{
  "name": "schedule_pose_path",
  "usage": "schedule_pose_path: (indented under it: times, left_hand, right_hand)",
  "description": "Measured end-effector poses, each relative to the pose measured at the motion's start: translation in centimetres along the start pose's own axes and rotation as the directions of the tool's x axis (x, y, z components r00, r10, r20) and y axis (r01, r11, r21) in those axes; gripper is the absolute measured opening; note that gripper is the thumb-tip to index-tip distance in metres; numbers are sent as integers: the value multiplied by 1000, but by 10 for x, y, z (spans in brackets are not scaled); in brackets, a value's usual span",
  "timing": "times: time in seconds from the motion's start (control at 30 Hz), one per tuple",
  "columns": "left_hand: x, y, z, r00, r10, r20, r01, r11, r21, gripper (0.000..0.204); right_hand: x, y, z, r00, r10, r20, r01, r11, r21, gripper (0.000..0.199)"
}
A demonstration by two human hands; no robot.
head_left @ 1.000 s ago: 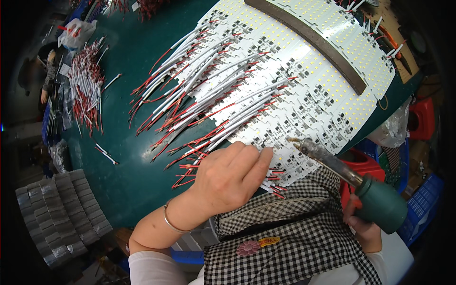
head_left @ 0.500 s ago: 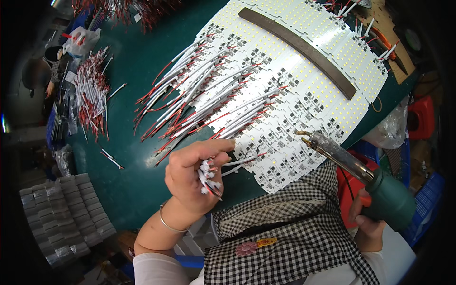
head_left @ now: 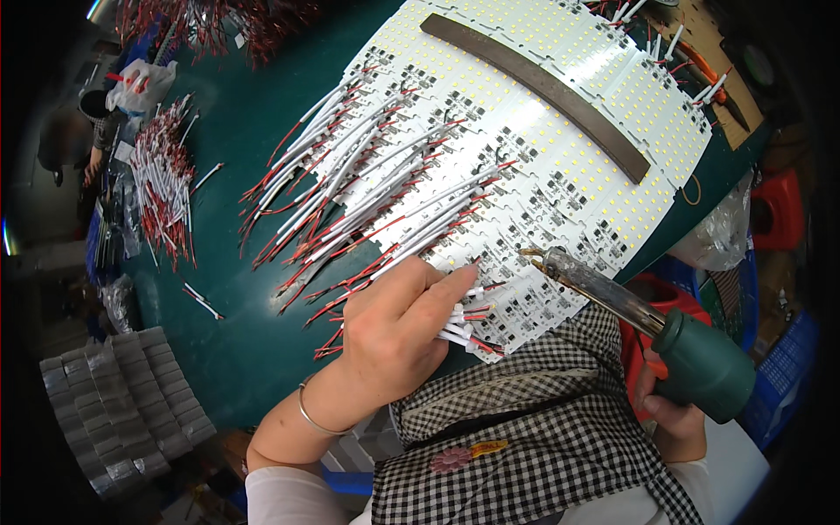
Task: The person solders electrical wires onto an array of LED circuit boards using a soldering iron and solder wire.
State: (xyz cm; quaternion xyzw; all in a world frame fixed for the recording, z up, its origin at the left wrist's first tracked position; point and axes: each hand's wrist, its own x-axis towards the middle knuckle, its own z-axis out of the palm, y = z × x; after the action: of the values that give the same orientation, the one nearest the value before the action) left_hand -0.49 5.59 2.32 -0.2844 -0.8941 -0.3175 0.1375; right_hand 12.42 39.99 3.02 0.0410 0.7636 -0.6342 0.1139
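My left hand [head_left: 398, 328] is closed round a bunch of short white wires [head_left: 457, 331] with red and black ends, its knuckles up and fingertips over the near edge of the circuit board panel [head_left: 534, 201]. Bare wire tips stick out to the right of the fingers. In my right hand [head_left: 674, 418] is a soldering iron [head_left: 704, 363] with a green handle. Its forked tip hovers close over the panel, or touches it; I cannot tell. Rows of red and white wires [head_left: 350, 166] stick out from the panel's left part.
A curved dark bar [head_left: 538, 96] lies across the panel. Loose wires are heaped [head_left: 164, 184] on the green table [head_left: 254, 350] at left. Stacked grey-white blocks [head_left: 127, 402] stand lower left. Orange-handled pliers [head_left: 713, 83] rest on a board at far right.
My left hand has turned over and moved right, so its wire ends now lie over the panel's near edge. The soldering iron has shifted slightly left.
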Motion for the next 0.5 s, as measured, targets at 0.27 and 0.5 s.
schedule_pose_path:
  times: [0.27,0.5]
  left_hand:
    - [-4,-5,9,995,100,-19,-100,995,15,45]
    - [-4,-1,5,994,67,90,-72,996,48,57]
  right_hand:
    - [-15,4,-19,992,47,118,18,867,-498,66]
    - [-4,-8,1,954,283,95,-298,893,337,51]
